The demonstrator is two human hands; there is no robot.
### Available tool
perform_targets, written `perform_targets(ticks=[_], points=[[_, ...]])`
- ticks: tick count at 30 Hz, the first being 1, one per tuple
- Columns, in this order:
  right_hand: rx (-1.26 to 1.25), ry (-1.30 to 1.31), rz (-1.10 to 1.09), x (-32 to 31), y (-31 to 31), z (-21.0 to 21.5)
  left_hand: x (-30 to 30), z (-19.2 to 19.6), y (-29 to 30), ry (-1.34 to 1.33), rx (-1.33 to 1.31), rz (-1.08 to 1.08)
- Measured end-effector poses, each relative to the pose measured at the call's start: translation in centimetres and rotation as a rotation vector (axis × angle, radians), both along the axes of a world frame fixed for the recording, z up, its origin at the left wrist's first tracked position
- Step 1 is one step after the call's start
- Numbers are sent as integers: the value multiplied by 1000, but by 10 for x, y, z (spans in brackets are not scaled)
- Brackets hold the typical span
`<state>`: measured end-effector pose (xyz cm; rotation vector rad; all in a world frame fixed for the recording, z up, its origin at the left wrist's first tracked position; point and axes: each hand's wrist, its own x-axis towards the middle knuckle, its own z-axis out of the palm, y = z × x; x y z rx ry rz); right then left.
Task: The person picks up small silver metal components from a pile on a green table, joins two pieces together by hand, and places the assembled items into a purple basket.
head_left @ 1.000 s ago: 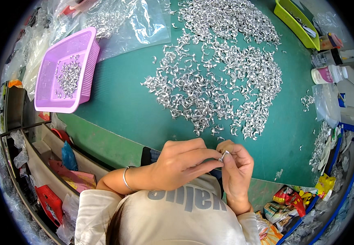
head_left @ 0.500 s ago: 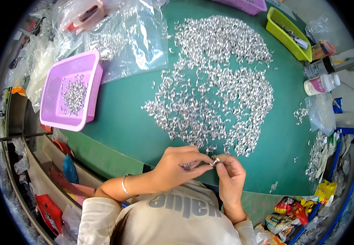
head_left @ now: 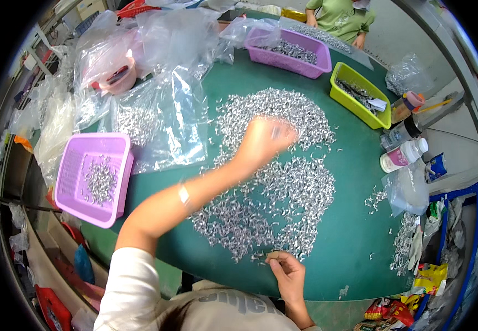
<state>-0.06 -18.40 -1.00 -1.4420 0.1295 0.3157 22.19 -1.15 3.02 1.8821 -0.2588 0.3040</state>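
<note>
Many small, shiny, curved metal pieces lie in a broad pile on the green table. My left hand is stretched out over the far part of the pile. Motion smears its fingers, so what it holds, if anything, does not show. At the near edge of the pile is my right hand, thumb and forefinger drawn together. A small tan patch shows at those fingertips; I cannot make out what is between them. A purple basket on the left holds a small heap of similar metal pieces.
Clear plastic bags cover the far left, near a pink tub. Another purple basket and a green tray stand at the back. Bottles line the right side. Beyond the table is another person in green.
My left hand has left my right hand and reached forward over the pile. The right hand stays near the table's front edge. The view has tilted up, bringing in the far side.
</note>
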Motion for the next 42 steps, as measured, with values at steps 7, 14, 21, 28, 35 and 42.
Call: perform_targets(ticks=[7, 14, 21, 28, 35, 42], points=[[-72, -51, 26, 8, 4, 1, 134, -1, -13, -136, -496, 255], [-871, -640, 186, 28, -5, 12, -42, 0, -10, 783, -753, -237], [-1009, -751, 357, 19, 18, -13, -147, -4, 33, 1040, -898, -122], [-758, -653, 263, 38, 7, -1, -206, -34, 37, 1019, -902, -142], [-1162, -832, 186, 102, 10, -10, -211, -30, 19, 1037, -933, -189], [-965, -698, 127, 92, -3, -5, -214, -32, 17, 967, -852, -221]])
